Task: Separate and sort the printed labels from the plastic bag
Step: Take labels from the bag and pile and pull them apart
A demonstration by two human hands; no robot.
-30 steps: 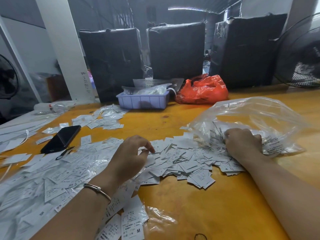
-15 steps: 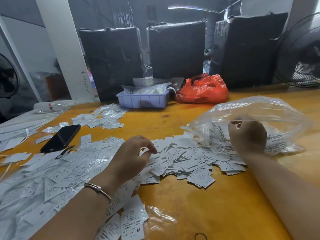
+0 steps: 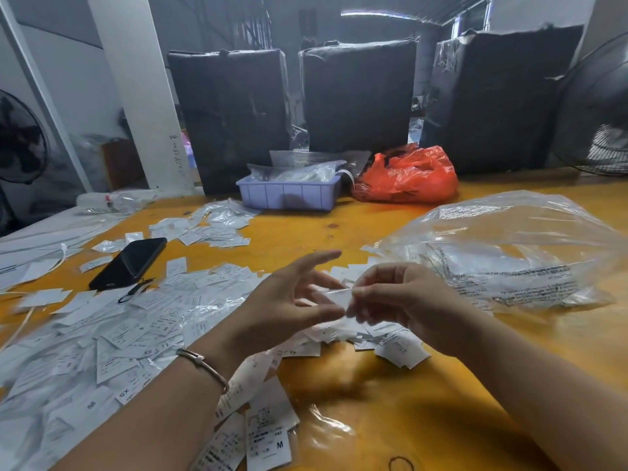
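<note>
A big clear plastic bag (image 3: 503, 253) with printed text lies on the orange table (image 3: 424, 413), right of centre. Small white printed labels (image 3: 112, 338) lie heaped across the left and middle of the table. Both hands meet above the heap. My right hand (image 3: 404, 300) pinches a small bunch of white labels (image 3: 334, 295) at its right end. My left hand (image 3: 289, 300) is raised beside it, fingers spread, thumb and fingertips touching the left end of the same bunch. A few labels show inside the bag.
A black phone (image 3: 131, 261) lies on the table at the left. A lilac tray (image 3: 289, 195) with clear bags and a red plastic bag (image 3: 407, 176) stand at the back. Black wrapped bundles (image 3: 360, 96) line the far edge. A fan (image 3: 601, 107) stands right.
My right hand has left the clear bag and moved left with a bunch of labels. My left hand has risen from the heap to meet it. The bag has settled on the table.
</note>
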